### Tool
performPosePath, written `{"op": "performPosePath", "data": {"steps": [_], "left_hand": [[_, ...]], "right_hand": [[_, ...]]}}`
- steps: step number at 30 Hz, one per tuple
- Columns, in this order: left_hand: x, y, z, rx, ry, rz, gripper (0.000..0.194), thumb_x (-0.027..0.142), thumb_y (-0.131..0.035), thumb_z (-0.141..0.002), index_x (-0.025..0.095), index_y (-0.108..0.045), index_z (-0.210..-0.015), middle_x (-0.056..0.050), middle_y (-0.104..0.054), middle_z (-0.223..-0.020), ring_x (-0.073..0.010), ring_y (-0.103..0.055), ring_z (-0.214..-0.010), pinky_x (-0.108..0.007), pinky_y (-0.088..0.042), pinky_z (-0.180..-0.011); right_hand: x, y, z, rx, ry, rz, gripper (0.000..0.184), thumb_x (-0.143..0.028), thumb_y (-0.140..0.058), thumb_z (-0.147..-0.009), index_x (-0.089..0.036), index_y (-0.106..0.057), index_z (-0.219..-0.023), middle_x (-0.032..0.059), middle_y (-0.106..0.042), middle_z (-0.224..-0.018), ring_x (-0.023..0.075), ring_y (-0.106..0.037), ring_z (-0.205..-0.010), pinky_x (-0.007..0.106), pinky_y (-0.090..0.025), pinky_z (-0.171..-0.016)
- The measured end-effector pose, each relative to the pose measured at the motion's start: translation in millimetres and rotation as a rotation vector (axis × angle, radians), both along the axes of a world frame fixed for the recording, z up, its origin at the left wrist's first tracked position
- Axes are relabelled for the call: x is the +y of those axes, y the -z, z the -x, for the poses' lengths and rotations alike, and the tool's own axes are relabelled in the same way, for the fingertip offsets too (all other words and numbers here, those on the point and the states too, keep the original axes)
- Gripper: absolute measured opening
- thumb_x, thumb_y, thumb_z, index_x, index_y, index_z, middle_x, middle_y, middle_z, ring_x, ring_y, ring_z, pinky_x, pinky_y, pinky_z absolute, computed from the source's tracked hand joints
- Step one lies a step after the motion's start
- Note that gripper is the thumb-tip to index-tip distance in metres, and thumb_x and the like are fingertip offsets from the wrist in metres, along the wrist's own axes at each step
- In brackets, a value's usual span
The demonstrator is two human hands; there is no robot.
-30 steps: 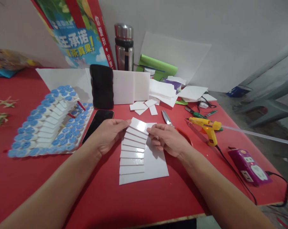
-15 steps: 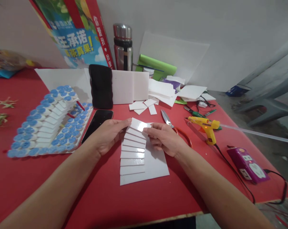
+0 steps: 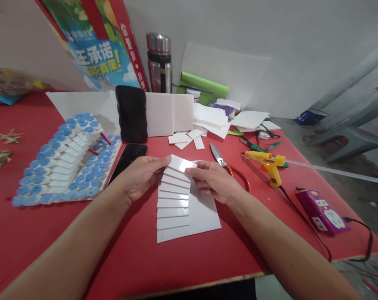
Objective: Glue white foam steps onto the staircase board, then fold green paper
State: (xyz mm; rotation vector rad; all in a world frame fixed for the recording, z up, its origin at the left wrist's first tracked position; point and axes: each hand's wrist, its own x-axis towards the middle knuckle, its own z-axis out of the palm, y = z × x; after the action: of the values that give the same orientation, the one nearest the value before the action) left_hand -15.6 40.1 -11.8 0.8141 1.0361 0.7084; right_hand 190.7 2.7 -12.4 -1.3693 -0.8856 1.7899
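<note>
A curving flight of overlapping white foam-board strips (image 3: 172, 203) rises on a white board (image 3: 204, 218) in front of me. Its topmost strip (image 3: 182, 163) is held at both ends. My left hand (image 3: 145, 174) pinches the left end between thumb and fingers. At the right end, my right hand (image 3: 209, 177) is closed in a pinch, its lower fingers curled over the board. Scissors (image 3: 218, 154) with orange handles lie just beyond my right hand, partly hidden by it. A flat black phone (image 3: 129, 156) lies beyond my left forearm.
At left stands a similar staircase model (image 3: 66, 162) covered in blue-and-white rolled pieces. Cut white strips (image 3: 185, 138) lie behind the work. A yellow glue gun (image 3: 267, 162) and a purple power strip (image 3: 322, 212) with cords are at right. A steel flask (image 3: 159, 62) stands behind.
Both hands keep their pinch on the top strip with hardly any movement. The whole view has shifted very slightly.
</note>
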Motion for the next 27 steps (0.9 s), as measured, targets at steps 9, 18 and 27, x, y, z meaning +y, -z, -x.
{"op": "performPosePath", "data": {"steps": [9,18,27], "left_hand": [[-1.3,-1.0,0.6,0.006,0.01,-0.002,0.027,0.033,-0.096,-0.066,0.013,-0.08,-0.075,-0.01,-0.078,-0.077,-0.0193,-0.069,-0.073,-0.032,-0.058,-0.076],[-4.0,-2.3,-1.2,0.085,0.033,-0.054,0.033,0.04,-0.097,-0.063,0.014,-0.076,-0.069,-0.005,-0.074,-0.071,-0.0152,-0.064,-0.068,-0.028,-0.052,-0.069],[-7.1,-2.5,-5.0,0.23,0.033,-0.081,0.044,0.046,-0.098,-0.057,0.014,-0.075,-0.075,-0.007,-0.077,-0.075,-0.0176,-0.066,-0.068,-0.031,-0.049,-0.068]], "right_hand": [[1.0,1.7,-1.1,0.037,-0.011,-0.025,0.054,-0.033,-0.091,-0.073,-0.024,-0.038,-0.066,-0.0109,-0.028,-0.06,0.0046,-0.02,-0.05,0.023,-0.013,-0.043],[0.5,0.3,-1.2,0.021,-0.014,-0.027,0.047,-0.036,-0.087,-0.077,-0.023,-0.043,-0.068,-0.0103,-0.034,-0.06,0.0042,-0.022,-0.049,0.023,-0.014,-0.042],[0.8,3.0,-0.2,0.015,-0.007,-0.031,0.043,-0.035,-0.087,-0.078,-0.022,-0.047,-0.068,-0.0103,-0.033,-0.058,0.0048,-0.023,-0.049,0.023,-0.015,-0.041]]}}
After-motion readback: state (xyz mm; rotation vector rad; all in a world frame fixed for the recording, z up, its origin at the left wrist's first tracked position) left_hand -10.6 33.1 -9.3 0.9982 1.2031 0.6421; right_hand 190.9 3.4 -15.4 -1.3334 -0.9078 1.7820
